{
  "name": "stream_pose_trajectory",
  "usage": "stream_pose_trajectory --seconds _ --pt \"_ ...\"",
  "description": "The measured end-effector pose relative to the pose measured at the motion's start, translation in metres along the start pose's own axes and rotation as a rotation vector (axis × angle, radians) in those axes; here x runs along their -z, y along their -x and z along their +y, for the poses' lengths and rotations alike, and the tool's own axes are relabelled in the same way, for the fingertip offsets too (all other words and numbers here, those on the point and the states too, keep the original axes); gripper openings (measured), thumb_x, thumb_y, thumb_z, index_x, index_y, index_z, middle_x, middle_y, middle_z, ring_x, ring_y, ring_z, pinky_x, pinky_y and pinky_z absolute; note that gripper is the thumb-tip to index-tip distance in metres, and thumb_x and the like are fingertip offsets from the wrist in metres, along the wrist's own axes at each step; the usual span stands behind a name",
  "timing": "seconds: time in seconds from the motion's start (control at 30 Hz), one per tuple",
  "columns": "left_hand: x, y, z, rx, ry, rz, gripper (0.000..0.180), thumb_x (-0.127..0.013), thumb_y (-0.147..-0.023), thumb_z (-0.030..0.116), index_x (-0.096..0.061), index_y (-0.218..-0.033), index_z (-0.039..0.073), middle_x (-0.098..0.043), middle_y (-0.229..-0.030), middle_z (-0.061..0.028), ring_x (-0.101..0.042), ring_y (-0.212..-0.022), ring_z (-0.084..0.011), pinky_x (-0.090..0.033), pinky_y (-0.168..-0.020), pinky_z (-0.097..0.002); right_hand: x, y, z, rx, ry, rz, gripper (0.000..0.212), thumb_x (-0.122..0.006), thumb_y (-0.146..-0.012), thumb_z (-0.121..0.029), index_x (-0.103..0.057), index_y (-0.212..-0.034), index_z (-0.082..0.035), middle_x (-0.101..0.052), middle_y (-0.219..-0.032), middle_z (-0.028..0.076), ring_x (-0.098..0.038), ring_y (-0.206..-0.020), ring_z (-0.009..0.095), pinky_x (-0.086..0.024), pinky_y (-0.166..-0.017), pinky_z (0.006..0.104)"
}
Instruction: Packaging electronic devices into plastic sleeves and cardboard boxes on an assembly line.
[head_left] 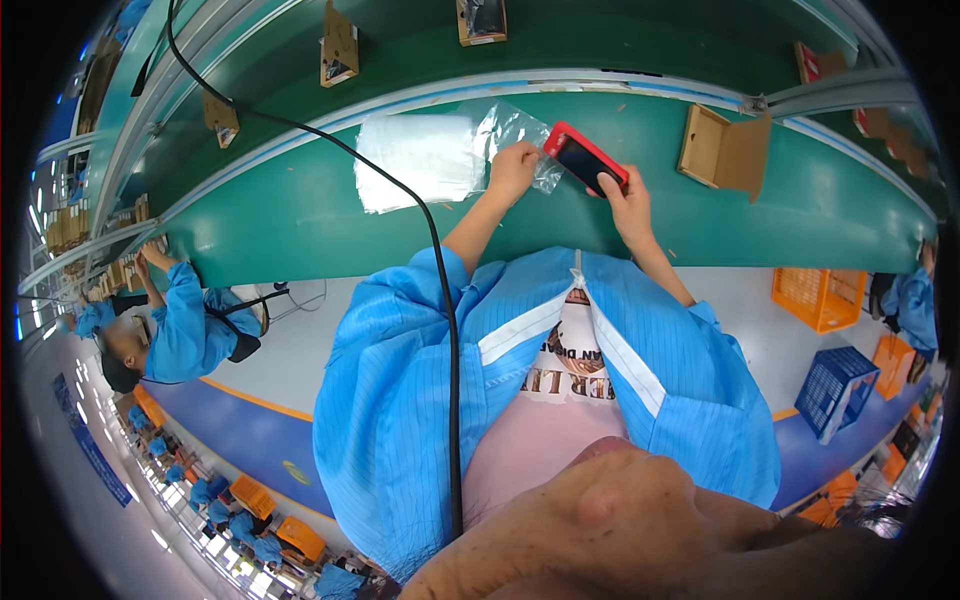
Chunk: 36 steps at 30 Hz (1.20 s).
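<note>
Hidden parts at the green bench

The right hand [628,203] covers the near end of the red-cased phone [586,158], and its far end sits behind the clear plastic bag [512,135], blurring that edge. The left hand [513,170] hides part of the bag's mouth. At far right, a co-worker's sleeve [915,305] is cut off by the dark rim.

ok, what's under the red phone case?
The red phone case is held by the right hand above a clear plastic bag, pinched by the left hand. The green bench beneath is covered.
</note>
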<state>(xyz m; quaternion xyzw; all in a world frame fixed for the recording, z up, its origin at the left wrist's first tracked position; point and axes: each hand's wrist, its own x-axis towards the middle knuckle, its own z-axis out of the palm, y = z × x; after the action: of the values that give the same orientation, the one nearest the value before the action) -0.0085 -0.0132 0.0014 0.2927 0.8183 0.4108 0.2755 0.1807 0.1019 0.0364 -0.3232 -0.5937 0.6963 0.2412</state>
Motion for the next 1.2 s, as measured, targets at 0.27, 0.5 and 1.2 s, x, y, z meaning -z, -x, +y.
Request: stream_pose_trajectory --seconds 0.27,0.5,1.2 --pt "0.000 0.001 -0.001 -0.176 -0.164 -0.020 0.014 -0.059 -0.084 0.011 -0.065 -0.092 0.002 -0.066 -0.081 -0.0150 -0.064 -0.074 -0.0246 -0.049 -0.067 -0.0343 -0.007 0.011 -0.019 0.126 0.049 0.062 0.025 -0.064 -0.090 -0.020 -0.054 -0.098 0.002 -0.059 -0.084 0.006 -0.063 -0.076 0.013 -0.051 -0.067 0.0261" --pt "0.002 0.000 0.013 -0.069 -0.028 0.207 0.011 -0.056 -0.086 0.009 -0.063 -0.091 0.003 -0.064 -0.079 -0.0169 -0.063 -0.074 -0.0326 -0.049 -0.067 -0.0387 -0.009 0.010 -0.004 0.456 0.887 -0.064 0.024 -0.067 -0.084 -0.026 -0.055 -0.086 -0.005 -0.052 -0.080 0.011 -0.056 -0.063 0.031 -0.046 -0.054 0.0384" --pt "0.013 0.043 0.110 -1.027 -0.316 0.007 0.019 -0.060 -0.069 0.005 -0.058 -0.087 0.002 -0.057 -0.088 -0.0125 -0.056 -0.083 -0.0301 -0.047 -0.070 -0.0389 -0.043 -0.053 -0.016 -0.618 -0.704 -0.114 0.020 -0.061 -0.090 -0.020 -0.058 -0.100 -0.003 -0.062 -0.086 0.008 -0.063 -0.082 0.020 -0.054 -0.070 0.0350"
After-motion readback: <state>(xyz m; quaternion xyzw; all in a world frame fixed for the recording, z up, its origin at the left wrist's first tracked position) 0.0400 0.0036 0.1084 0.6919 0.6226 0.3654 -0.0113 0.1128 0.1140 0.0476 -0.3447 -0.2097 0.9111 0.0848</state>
